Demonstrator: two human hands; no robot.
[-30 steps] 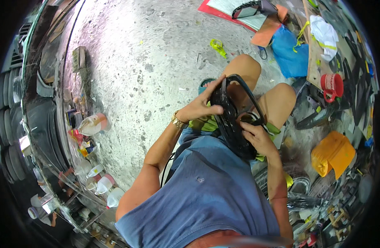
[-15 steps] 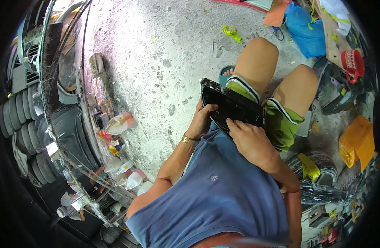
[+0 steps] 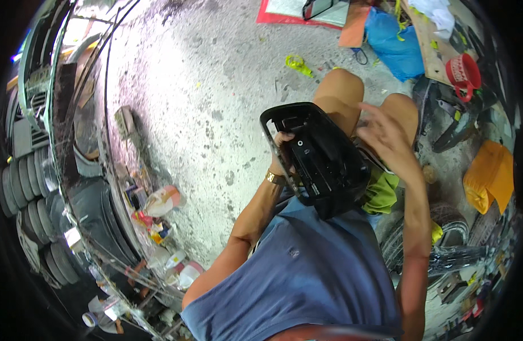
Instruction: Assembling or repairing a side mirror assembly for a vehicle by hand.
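A hollow black plastic housing (image 3: 324,156) with a rounded rectangular rim is tilted above my lap, its inside turned up toward me. Ribs and a small pale round spot show inside it. My left hand (image 3: 282,154) grips its left side, thumb over the rim and the other fingers mostly hidden behind the wall. Off to the right of the housing, my right hand (image 3: 386,136) is lifted over my knee, touching nothing. Its fingers are spread and slightly smeared by motion.
A red mug (image 3: 463,74) stands on a board at the right, near a blue plastic bag (image 3: 393,45). An orange-yellow packet (image 3: 490,176) and a tire (image 3: 452,221) are at my right. Plastic bottles (image 3: 162,200) line the left, beside stacked black tires (image 3: 28,184).
My right hand has left the housing and moved up and right. The housing has been turned so its hollow side faces up more, still in my left hand. The view has shifted a little.
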